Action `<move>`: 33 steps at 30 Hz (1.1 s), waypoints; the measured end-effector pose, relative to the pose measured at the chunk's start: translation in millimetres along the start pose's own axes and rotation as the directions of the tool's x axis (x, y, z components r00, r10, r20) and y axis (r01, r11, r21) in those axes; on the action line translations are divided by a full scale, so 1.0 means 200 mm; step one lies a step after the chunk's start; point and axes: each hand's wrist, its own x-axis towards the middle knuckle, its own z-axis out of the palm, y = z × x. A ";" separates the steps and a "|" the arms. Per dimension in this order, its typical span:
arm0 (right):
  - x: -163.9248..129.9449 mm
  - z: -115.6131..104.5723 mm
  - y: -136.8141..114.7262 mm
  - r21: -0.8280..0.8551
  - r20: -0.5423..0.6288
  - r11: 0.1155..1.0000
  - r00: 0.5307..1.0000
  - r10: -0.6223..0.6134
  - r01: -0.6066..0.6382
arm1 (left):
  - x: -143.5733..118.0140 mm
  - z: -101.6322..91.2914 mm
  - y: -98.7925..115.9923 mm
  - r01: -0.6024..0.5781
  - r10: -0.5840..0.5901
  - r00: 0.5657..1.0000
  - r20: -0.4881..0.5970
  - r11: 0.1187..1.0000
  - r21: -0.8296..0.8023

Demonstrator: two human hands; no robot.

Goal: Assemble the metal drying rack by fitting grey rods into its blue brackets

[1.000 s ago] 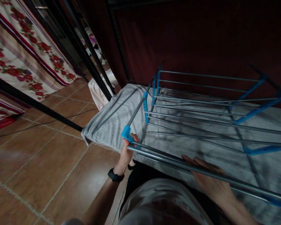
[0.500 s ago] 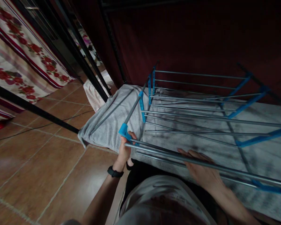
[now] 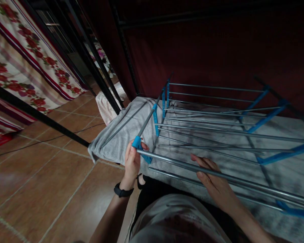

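Note:
My left hand [image 3: 133, 157] is wrapped around a blue plastic corner joint [image 3: 136, 142] on the near left of a metal drying rack [image 3: 155, 118]. Right at that joint lies the end of a long metal tube [image 3: 167, 158]; whether it is seated inside cannot be told. My right hand [image 3: 214, 179] cradles the tube loosely farther along, thumb on the near side and fairly straight fingers on the far side. A second tube [image 3: 174, 176] runs lower, in front of my lap. Blue slotted brackets [image 3: 155, 119] carry the rack's other rods.
The rack stands on a grey blanket [image 3: 124, 135] over a low surface beside a dark red panel [image 3: 192, 54]. Black metal posts [image 3: 73, 135] slant across the left. A floral curtain [image 3: 35, 64] hangs over the tiled floor [image 3: 66, 175], where a thin cable [image 3: 53, 135] lies.
The long tube's end has risen from just below the blue joint up against it. My left hand has shifted its grip upward around the joint. My right hand's thumb now shows beside the tube.

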 end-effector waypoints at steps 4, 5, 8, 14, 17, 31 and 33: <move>-0.01 0.01 0.01 0.110 0.012 0.993 0.999 0.033 -0.034 | 0.01 -0.02 -0.04 0.015 -0.017 0.999 -0.032 0.999 -0.041; -0.01 0.01 0.01 0.130 0.015 0.991 0.999 0.033 -0.034 | 0.02 -0.03 -0.05 0.015 -0.018 0.998 -0.052 0.998 -0.053; 0.00 0.00 0.02 0.135 0.002 0.991 1.000 0.017 -0.017 | 0.02 -0.03 -0.06 0.021 -0.028 0.994 -0.101 0.997 -0.074; -0.03 -0.02 -0.11 -0.124 0.002 0.958 0.965 -0.261 0.259 | 0.02 -0.02 -0.06 0.025 -0.025 0.989 -0.144 1.000 0.002; -0.05 -0.01 -0.21 -0.246 -0.013 0.804 0.828 -0.561 0.541 | 0.02 -0.02 -0.05 0.036 -0.032 0.987 -0.159 0.999 0.019; 0.21 0.05 -0.31 -0.597 0.042 0.728 0.919 -0.392 0.338 | 0.02 0.00 -0.02 0.087 -0.092 0.982 -0.162 0.996 -0.035; 0.22 0.05 -0.31 -0.589 0.029 0.738 0.921 -0.388 0.329 | 0.02 0.00 -0.02 0.089 -0.092 0.987 -0.133 0.996 -0.031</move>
